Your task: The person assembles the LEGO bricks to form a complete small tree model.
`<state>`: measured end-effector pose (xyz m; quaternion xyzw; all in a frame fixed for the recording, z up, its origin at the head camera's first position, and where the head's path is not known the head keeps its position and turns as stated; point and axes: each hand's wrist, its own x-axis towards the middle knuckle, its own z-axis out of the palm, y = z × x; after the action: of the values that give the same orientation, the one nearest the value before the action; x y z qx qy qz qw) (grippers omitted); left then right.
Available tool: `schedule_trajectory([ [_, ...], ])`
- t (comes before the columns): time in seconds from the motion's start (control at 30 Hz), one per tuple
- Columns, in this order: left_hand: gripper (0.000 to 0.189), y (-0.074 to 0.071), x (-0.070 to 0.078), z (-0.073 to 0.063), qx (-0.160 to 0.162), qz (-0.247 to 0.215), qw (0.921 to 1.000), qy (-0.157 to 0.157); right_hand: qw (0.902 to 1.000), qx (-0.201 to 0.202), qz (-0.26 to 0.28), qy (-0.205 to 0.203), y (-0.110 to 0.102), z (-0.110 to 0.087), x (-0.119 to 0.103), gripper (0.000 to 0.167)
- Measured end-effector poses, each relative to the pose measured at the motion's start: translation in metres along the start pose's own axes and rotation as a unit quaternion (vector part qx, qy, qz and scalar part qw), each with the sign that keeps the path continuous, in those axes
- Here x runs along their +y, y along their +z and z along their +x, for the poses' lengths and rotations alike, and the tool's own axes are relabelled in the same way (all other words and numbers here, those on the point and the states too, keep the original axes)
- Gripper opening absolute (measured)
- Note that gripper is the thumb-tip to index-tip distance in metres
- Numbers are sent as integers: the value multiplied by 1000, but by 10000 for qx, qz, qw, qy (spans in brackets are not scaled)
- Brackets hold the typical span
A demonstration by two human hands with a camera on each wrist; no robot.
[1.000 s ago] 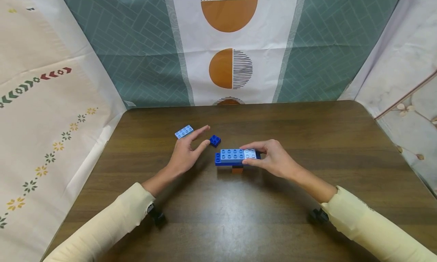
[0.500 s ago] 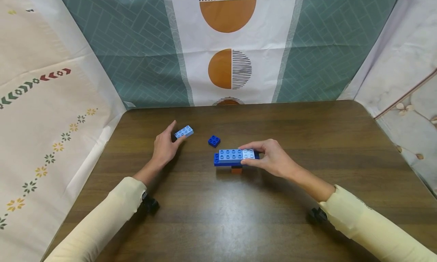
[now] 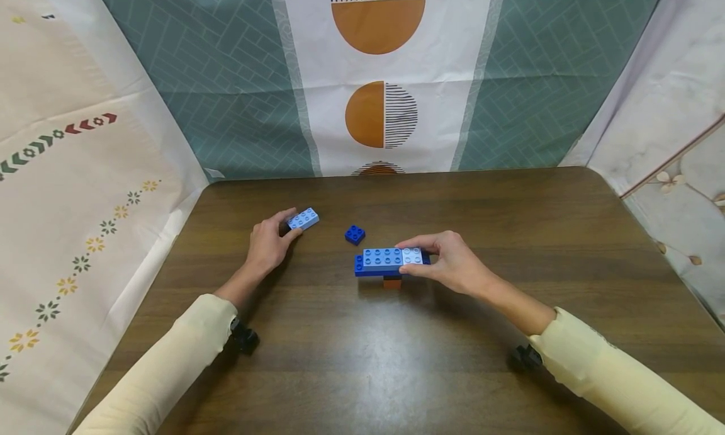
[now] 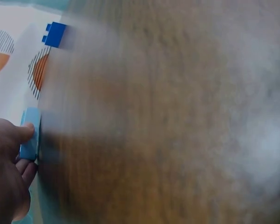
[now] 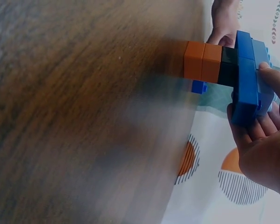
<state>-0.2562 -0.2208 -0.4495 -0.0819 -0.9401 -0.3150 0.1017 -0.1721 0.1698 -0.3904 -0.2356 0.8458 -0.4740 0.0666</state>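
Note:
My left hand (image 3: 266, 245) pinches a light blue toy building brick (image 3: 304, 219) between thumb and fingers, at the table's back left. In the left wrist view, the thumb presses one long side of that brick (image 4: 30, 142). My right hand (image 3: 450, 262) grips the right end of a built brick stack (image 3: 382, 259), thumb in front and fingers behind. The right wrist view shows the stack's layers: orange bricks (image 5: 202, 60) at the bottom, a dark one (image 5: 228, 66), dark blue bricks (image 5: 245, 88), then light blue on top.
A small dark blue square brick (image 3: 355, 234) lies between the hands, just behind the stack. All of this is on a brown wooden table (image 3: 385, 359). Patterned cloths (image 3: 391, 76) hang behind the table and at both sides.
My left hand has moved left, away from the small dark blue brick, and has closed on the light blue brick, which has shifted slightly. The right hand stays on the stack.

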Motion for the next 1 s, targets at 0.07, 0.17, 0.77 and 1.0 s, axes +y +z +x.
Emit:
schedule_trajectory([
  [0.07,49,-1,1,-1,35,-52,10000,31,10000,0,23,23,0,0,1,40],
  [0.17,48,-3,6,-2,120,-243,9995,157,9999,4,78,77,0,-1,1,40],
  [0.77,48,-13,109,-29,-358,-2058,9631,1695,9998,-10,188,67,-1,1,2,41],
  [1.0,47,-8,133,-39,-923,-2389,9445,2060,9999,-46,142,86,-2,2,1,44],
])
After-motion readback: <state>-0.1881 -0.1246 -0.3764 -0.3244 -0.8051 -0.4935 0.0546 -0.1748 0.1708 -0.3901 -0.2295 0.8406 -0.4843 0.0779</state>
